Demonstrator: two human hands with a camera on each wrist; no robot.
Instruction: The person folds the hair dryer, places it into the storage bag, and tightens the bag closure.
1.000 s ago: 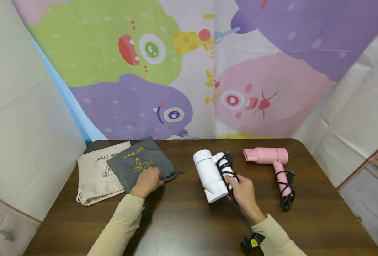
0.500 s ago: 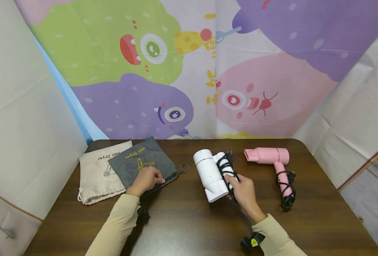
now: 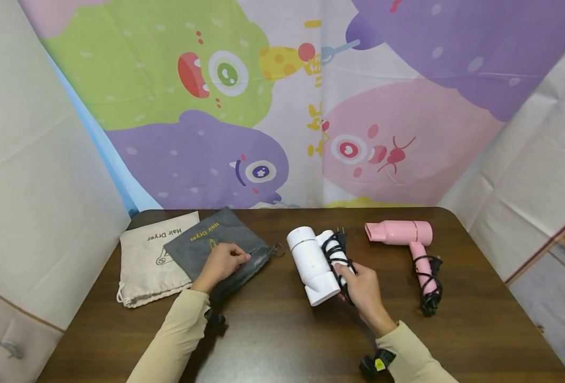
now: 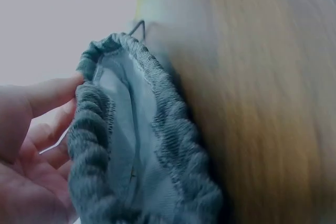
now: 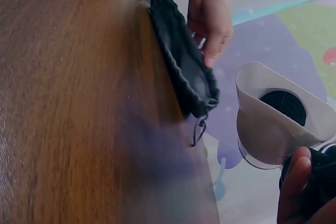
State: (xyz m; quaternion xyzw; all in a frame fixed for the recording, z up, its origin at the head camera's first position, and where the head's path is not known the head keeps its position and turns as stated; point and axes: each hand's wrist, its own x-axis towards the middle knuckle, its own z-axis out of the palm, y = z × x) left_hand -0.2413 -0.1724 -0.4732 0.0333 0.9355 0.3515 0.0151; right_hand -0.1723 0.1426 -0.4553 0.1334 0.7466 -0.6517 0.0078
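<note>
We are pinching the grey drawstring pouch (image 3: pixel 225 255) open with our left hand (image 3: pixel 221 263) on the table (image 3: pixel 282 340); right-hand fingers (image 3: pixel 346 271) are wrapping the white hair dryer (image 3: pixel 313 263), probably needing lifting mouthward next.

The head view looks forward and down over the whole worktop (image 3: pixel 282 340). The left wrist view sits very close to the open grey pouch (image 4: pixel 142 145). The right wrist view looks low along the worktop past the white hair dryer (image 5: pixel 278 124). All three share the pouch.
</note>
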